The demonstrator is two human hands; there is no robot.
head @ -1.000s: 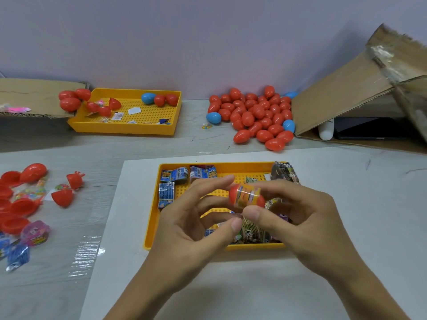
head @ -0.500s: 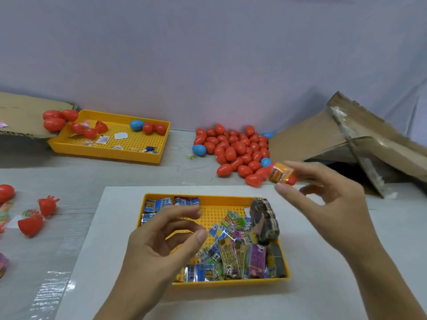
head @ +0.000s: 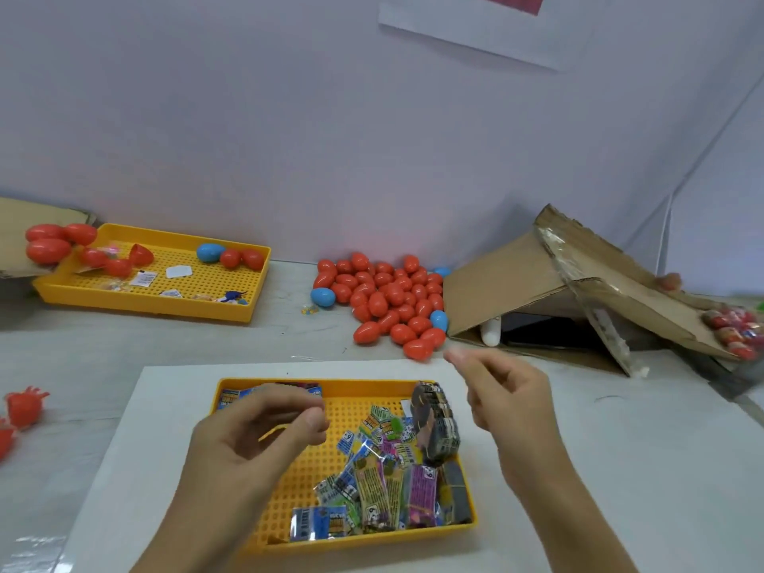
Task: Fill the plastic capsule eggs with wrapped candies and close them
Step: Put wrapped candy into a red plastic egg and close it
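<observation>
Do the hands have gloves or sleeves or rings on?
No. The left hand and right hand are both bare: no gloves, and no rings or watch that the picture shows. The forearms are bare too, with no sleeves in view. The fingernails look short and plain.

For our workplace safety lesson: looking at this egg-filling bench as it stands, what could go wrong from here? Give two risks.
1. The heap of closed red and blue eggs lies loose on the table with no wall around it; a brush from the right hand just in front could send some rolling.
2. The near yellow tray holds wrapped candies piled to its right side, so a hasty reach by the left hand might spill some over the rim.
</observation>
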